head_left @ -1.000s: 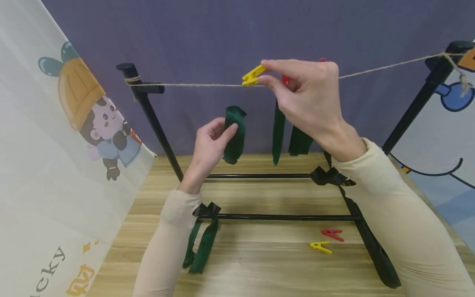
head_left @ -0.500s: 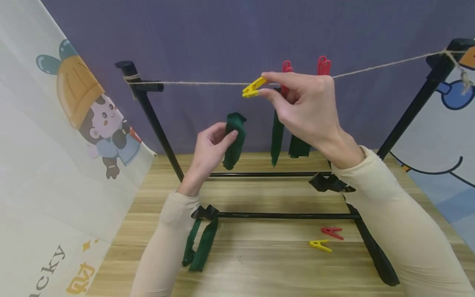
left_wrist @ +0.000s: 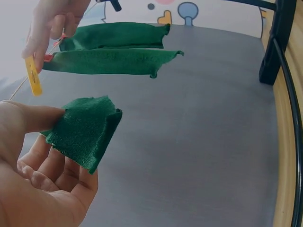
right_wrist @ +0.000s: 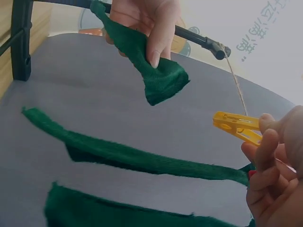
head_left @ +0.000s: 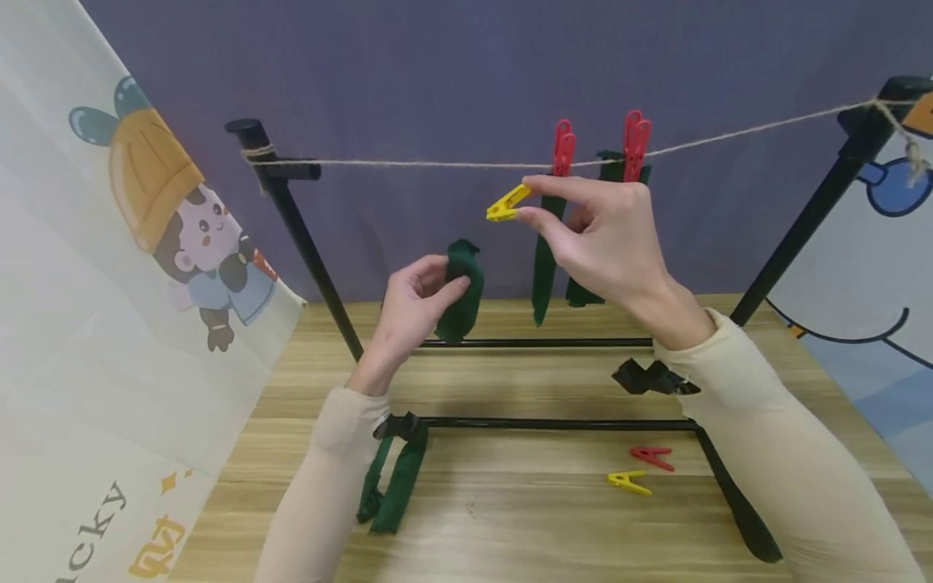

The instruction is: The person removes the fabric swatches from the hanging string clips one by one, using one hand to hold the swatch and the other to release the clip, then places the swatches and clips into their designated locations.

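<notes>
My left hand point(head_left: 411, 308) pinches a dark green strip of cloth point(head_left: 462, 291) between thumb and fingers, below the twine point(head_left: 408, 164). In the left wrist view the upper end of this cloth point(left_wrist: 87, 127) stands out past the thumb. To the right and higher, my right hand point(head_left: 608, 235) pinches a yellow clothespin point(head_left: 508, 203) by its handles, just under the twine. The clothespin is apart from both twine and cloth. Behind that hand, two green cloth strips point(head_left: 544, 271) hang from the twine under red clothespins point(head_left: 564, 149).
Black posts point(head_left: 295, 227) hold the twine at both ends. Low black bars point(head_left: 554, 423) cross the wooden tabletop point(head_left: 510, 518). Another green cloth point(head_left: 401, 486) hangs over the front bar at left. A red clothespin point(head_left: 651, 457) and a yellow one point(head_left: 628, 482) lie at front right.
Both hands have come down a little, with the cloth and yellow clothespin still held. The clothespin has dropped from the twine's level to below it. The red clothespins now show above my right hand.
</notes>
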### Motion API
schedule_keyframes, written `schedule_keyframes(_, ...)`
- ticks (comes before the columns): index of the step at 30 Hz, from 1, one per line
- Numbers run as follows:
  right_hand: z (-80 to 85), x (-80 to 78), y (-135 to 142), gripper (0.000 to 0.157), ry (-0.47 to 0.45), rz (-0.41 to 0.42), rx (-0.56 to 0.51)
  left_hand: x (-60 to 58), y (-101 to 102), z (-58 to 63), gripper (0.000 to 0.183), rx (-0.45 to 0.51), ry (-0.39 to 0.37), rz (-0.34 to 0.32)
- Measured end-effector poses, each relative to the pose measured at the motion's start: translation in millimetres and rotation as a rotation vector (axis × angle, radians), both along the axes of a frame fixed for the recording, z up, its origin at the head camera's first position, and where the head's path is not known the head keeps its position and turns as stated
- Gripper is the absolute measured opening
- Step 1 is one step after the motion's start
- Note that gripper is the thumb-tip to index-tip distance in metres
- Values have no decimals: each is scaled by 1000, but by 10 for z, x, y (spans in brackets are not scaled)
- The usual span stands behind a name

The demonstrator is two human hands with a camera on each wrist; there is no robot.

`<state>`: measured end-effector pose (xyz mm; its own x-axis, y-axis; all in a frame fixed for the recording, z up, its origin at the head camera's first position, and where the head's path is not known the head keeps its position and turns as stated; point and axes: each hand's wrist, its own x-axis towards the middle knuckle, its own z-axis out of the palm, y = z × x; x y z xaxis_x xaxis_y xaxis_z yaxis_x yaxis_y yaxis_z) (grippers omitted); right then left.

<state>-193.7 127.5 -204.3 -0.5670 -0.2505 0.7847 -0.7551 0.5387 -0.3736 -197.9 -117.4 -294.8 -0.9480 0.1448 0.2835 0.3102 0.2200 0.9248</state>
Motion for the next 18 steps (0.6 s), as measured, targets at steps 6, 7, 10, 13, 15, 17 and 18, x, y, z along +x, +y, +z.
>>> schedule_keyframes(6,-121,-10,40,31,-76,5,-3,5,-18,-80,28,-13,4,-4)
schedule_keyframes(7,-143,-13,43,31,-79,8,-4,6,-20,-88,27,-9,6,-7)
schedule_keyframes(10,-208,-19,51,30,-86,15,-2,9,-37,-110,25,1,12,-7)
schedule_keyframes(13,-270,-31,58,30,-86,17,4,7,-63,-130,23,3,14,0)
schedule_keyframes(15,-307,-42,62,30,-86,15,8,6,-80,-144,22,4,8,0)
schedule_keyframes(17,-341,-55,65,30,-81,10,15,10,-95,-157,23,4,-2,-1)
schedule_keyframes(18,-359,-60,67,31,-79,6,20,15,-100,-162,23,5,-8,0)
